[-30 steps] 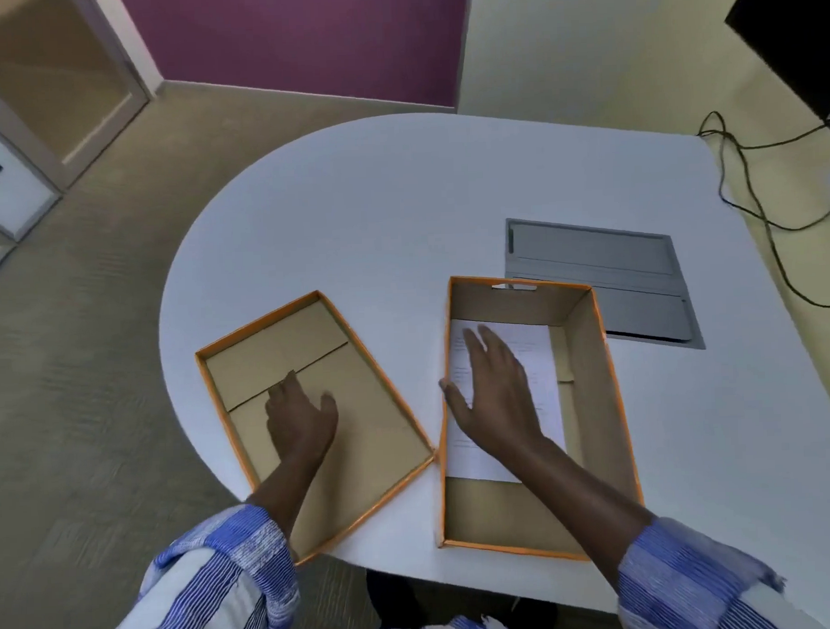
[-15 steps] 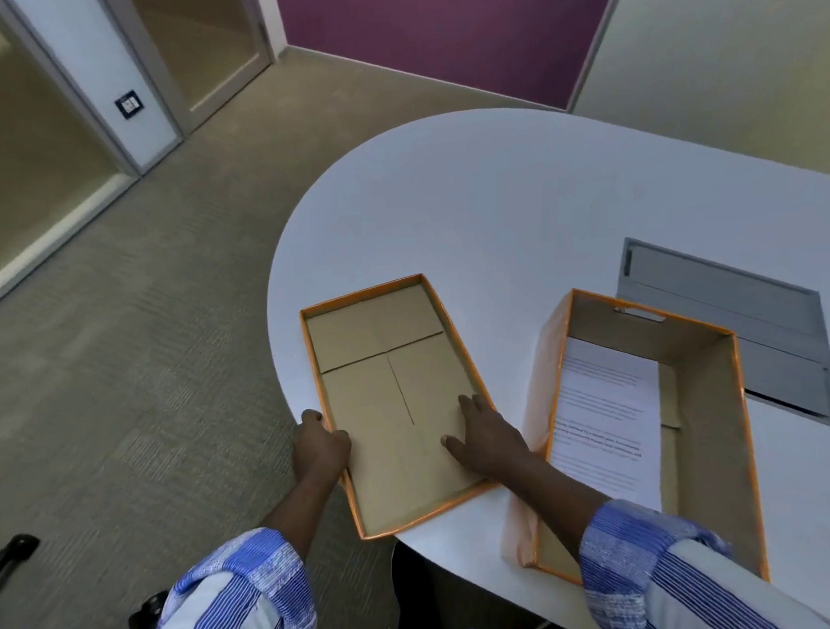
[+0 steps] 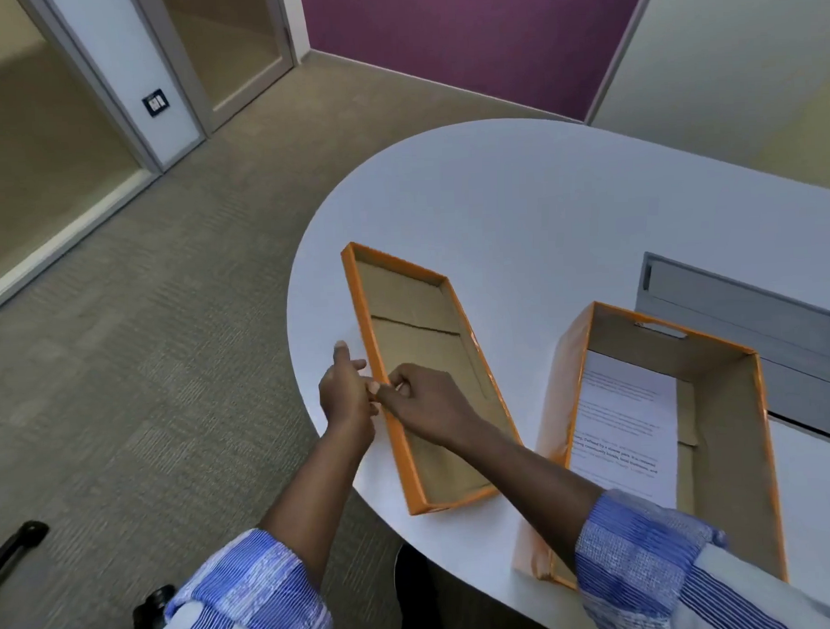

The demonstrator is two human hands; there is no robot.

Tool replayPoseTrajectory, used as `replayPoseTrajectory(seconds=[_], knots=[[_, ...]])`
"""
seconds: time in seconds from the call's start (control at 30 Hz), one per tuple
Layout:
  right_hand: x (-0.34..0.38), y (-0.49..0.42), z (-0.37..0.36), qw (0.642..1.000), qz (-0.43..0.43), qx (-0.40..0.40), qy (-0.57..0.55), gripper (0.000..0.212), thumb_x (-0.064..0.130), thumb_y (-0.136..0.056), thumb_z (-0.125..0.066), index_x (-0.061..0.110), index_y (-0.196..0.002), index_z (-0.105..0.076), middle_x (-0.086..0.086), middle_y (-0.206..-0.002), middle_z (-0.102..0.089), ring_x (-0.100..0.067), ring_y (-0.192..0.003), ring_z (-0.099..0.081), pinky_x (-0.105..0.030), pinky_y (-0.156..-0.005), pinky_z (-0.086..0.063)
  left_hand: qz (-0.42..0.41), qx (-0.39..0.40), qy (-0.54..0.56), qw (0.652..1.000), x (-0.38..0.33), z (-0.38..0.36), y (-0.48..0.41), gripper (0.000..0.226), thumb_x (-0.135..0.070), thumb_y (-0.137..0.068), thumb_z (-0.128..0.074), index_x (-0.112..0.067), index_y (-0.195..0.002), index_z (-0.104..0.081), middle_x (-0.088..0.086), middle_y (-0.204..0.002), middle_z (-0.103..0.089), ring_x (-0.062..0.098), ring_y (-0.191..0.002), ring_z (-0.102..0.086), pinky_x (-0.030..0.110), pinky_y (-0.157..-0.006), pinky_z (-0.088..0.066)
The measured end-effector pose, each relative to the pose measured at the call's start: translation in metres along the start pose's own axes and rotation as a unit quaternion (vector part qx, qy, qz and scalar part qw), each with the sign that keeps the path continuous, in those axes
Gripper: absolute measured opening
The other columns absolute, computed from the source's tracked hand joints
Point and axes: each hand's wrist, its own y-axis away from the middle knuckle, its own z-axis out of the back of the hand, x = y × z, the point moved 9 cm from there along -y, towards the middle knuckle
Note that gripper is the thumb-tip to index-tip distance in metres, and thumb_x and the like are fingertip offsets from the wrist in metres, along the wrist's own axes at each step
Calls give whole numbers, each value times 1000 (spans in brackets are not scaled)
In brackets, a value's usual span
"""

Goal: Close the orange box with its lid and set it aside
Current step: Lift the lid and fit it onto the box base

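The orange lid [image 3: 421,342] is tilted up on its right long edge, its brown inside facing right, near the table's rounded left end. Both hands hold its raised left rim: my left hand [image 3: 348,396] on the outside with fingers partly spread, my right hand [image 3: 425,403] curled over the rim from inside. The open orange box [image 3: 737,425] stands to the right, with a printed white sheet [image 3: 624,429] lying on its floor. My right forearm crosses between lid and box.
The white table [image 3: 518,216] curves away at its left end, with carpet floor beyond. A grey metal panel [image 3: 742,312] sits in the tabletop behind the box. Glass doors and a purple wall stand at the back.
The lid went from lying flat to tipped up on its right edge. My right hand moved from the box's paper to the lid, and both hands now grip the lid's left rim.
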Motion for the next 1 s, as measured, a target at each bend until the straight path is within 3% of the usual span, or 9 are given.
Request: replayPoseTrajectory(seconds=[0.13, 0.23, 0.33, 0.43, 0.57, 0.73, 0.83, 0.9, 1.0], knots=[[7, 5, 37, 998, 11, -55, 12, 16, 34, -94, -61, 20, -100, -59, 8, -74, -60, -10, -67, -60, -28, -58, -46, 10, 66, 41, 997, -15, -36, 18, 55, -57, -100, -41, -9, -95, -68, 4, -56, -61, 14, -42, -55, 27, -46, -43], [8, 14, 72, 996, 16, -85, -28, 15, 31, -95, -61, 16, -96, -60, 2, -75, -61, -11, -67, -58, -29, -58, -45, -4, 108, 17, 994, -14, -52, 28, 52, -54, -102, -42, -9, -102, -67, 4, -62, -69, 16, -51, -63, 31, -53, -48], [6, 29, 106, 984, 16, -67, -165, 19, 38, -95, -62, 18, -95, -62, -10, -90, -69, -24, -78, -68, -38, -71, -54, -6, 108, -66, 992, 8, -58, 34, 52, -57, -100, -44, -8, -107, -63, 15, -95, -71, 26, -78, -66, 39, -70, -52], [0, 50, 137, 940, 25, -17, -339, 17, 35, -96, -64, 18, -97, -66, -11, -87, -68, -24, -73, -65, -37, -71, -53, 23, 124, -115, 985, 42, -61, 45, 53, -66, -95, -44, -16, -102, -60, 12, -106, -70, 28, -87, -67, 38, -70, -53], [-31, 87, 174, 894, 19, 13, -448, 22, 36, -93, -66, 17, -104, -70, -6, -90, -75, -18, -74, -72, -33, -69, -60, 105, 233, -9, 967, 71, -89, 75, 48, -74, -90, -46, -37, -116, -61, -1, -107, -71, 26, -103, -67, 44, -75, -57], [-106, 140, 235, 899, -24, -97, -427, 47, 42, -88, -65, 7, -119, -67, -9, -95, -74, -21, -78, -70, -39, -77, -59, 24, 252, -74, 965, 68, -121, 107, 47, -70, -91, -50, -34, -119, -60, 0, -116, -73, 29, -105, -70, 55, -92, -56], [-160, 176, 264, 921, -75, -179, -337, 36, 53, -94, -57, 26, -113, -72, -2, -95, -78, -21, -83, -73, -44, -84, -56, -56, 217, -147, 963, 55, -138, 121, 58, -66, -91, -54, -20, -125, -58, 6, -118, -70, 27, -101, -69, 50, -88, -58], [-195, 203, 276, 926, -120, -220, -284, 37, 61, -94, -52, 34, -112, -70, 1, -96, -78, -22, -86, -75, -42, -80, -58, -111, 220, -193, 950, 47, -160, 138, 60, -65, -90, -57, -18, -128, -57, 5, -120, -68, 20, -98, -68, 40, -79, -58], [-243, 230, 282, 923, -185, -265, -210, 49, 65, -95, -44, 27, -118, -65, 0, -103, -73, -21, -87, -71, -35, -71, -54, -166, 231, -269, 920, 42, -194, 162, 64, -67, -89, -56, -19, -132, -56, 6, -126, -66, 24, -104, -68, 45, -89, -58]])
